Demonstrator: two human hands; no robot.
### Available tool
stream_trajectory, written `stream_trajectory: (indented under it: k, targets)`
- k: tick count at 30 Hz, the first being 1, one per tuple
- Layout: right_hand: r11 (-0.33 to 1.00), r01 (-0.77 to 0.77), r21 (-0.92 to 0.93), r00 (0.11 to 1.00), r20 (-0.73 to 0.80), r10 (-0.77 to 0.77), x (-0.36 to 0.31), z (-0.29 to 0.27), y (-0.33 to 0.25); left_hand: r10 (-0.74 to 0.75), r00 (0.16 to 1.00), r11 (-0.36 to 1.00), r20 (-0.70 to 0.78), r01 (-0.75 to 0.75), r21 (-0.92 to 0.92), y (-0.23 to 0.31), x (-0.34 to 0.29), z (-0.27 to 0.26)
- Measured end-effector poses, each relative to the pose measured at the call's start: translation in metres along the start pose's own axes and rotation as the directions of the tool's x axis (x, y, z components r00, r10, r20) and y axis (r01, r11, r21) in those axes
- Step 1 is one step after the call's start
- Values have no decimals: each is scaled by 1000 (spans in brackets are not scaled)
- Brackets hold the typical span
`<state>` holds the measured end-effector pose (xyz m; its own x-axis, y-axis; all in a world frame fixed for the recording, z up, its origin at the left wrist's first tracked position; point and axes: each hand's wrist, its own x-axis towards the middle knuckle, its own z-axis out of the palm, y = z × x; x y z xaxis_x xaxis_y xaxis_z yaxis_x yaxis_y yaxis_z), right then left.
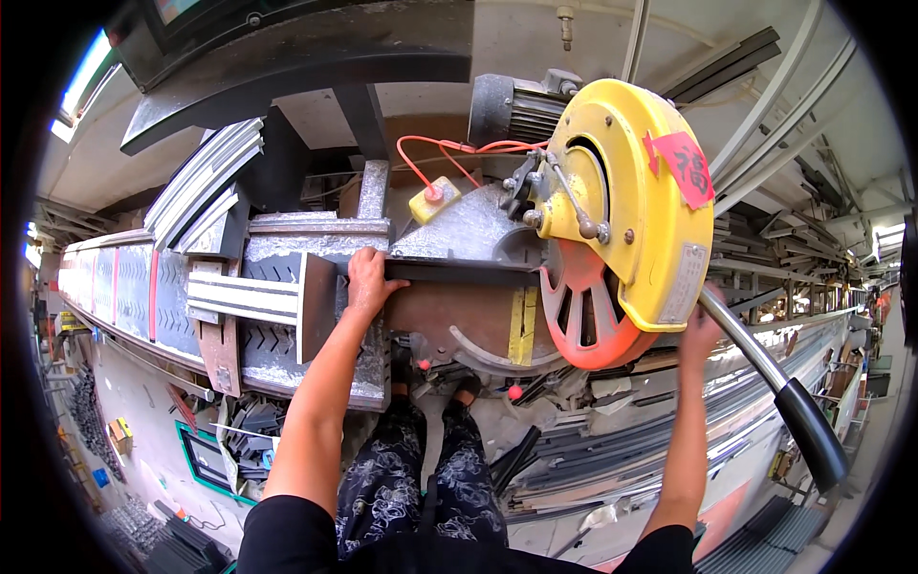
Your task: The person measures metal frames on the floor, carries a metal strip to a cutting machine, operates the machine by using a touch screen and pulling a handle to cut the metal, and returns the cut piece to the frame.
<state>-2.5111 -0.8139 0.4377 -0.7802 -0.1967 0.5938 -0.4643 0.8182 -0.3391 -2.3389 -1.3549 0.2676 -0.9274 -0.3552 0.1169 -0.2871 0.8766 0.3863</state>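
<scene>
A dark, straight profile bar [464, 272] lies across the bed of a cut-off saw [626, 182] with a yellow housing. My left hand [367, 280] grips the bar at its left end, fingers over the top and thumb stretched along it to the right. The saw's red lower guard [585, 316] stands at the bar's right end. My right hand [701, 330] is beside the lower right edge of the housing, near the metal lever with a black grip [811, 435]. It is blurred, its fingers partly hidden, so what it holds does not show.
Left of the bar, a stop block [317, 308] sits on the long measuring bed [182, 297]. A yellow switch box [435, 201] on an orange cable rests behind the bar. Long metal profiles [612, 454] are stacked at the right, with dark offcuts [256, 430] in a bin at lower left.
</scene>
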Motion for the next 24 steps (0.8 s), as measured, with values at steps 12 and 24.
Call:
stream_trajectory:
  k: [12, 24]
  targets:
    - [535, -757, 374, 472, 880, 53, 219, 23, -145, 65, 994, 995, -85, -58, 81, -2, -4, -2]
    - [534, -793, 293, 477, 843, 247, 191, 43, -151, 101, 986, 995, -129, -103, -7, -22, -10, -3]
